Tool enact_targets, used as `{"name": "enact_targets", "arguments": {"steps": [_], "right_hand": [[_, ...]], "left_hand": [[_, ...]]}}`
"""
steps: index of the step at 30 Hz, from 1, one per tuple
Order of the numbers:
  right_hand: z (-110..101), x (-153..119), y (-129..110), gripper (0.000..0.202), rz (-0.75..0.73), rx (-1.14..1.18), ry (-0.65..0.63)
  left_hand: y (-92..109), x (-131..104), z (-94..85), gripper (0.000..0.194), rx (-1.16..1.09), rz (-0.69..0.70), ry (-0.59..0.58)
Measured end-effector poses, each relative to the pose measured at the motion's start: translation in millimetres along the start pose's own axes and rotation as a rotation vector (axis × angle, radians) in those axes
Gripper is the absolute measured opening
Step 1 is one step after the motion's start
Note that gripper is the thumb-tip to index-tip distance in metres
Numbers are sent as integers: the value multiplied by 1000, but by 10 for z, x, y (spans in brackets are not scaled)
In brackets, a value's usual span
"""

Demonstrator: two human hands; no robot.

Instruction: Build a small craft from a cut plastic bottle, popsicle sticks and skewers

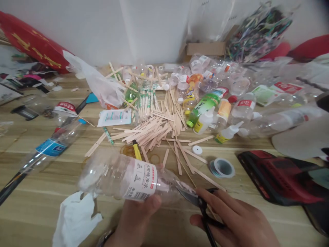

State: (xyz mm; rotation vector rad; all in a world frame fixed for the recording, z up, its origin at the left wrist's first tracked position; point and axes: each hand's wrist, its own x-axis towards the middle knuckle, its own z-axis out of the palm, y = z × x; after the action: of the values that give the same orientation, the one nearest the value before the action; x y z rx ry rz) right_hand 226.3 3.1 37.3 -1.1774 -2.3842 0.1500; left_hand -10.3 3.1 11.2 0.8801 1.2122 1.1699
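My left hand wrapped round clear bottle, held sideways above table. My right hand gripping scissors, blades at bottle's end. Stick pile beyond, tape roll near right, tissue lower left.

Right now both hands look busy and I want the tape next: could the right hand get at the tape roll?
Probably yes. The tape roll lies on bare floor just beyond the right hand, nothing between them. But that hand holds scissors, so it would need freeing first.
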Motion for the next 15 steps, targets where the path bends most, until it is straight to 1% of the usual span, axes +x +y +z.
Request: {"name": "enact_targets", "arguments": {"steps": [2,6,9,13,15], "right_hand": [[-23,17,-13,31,3,19,0],[-46,20,-15,31,23,26,-10],[-50,-1,-10,32,37,7,-39],[-95,-21,-10,33,38,-49,-52],[-140,-14,-14,34,30,-82,-65]], "left_hand": [[-9,-12,-30,57,63,58,-20],[-20,-12,-57,55,209,230,-7],[24,-7,-40,56,290,232,-30],[125,-6,1,47,305,227,39],[174,-6,-1,52,249,151,36]]}}
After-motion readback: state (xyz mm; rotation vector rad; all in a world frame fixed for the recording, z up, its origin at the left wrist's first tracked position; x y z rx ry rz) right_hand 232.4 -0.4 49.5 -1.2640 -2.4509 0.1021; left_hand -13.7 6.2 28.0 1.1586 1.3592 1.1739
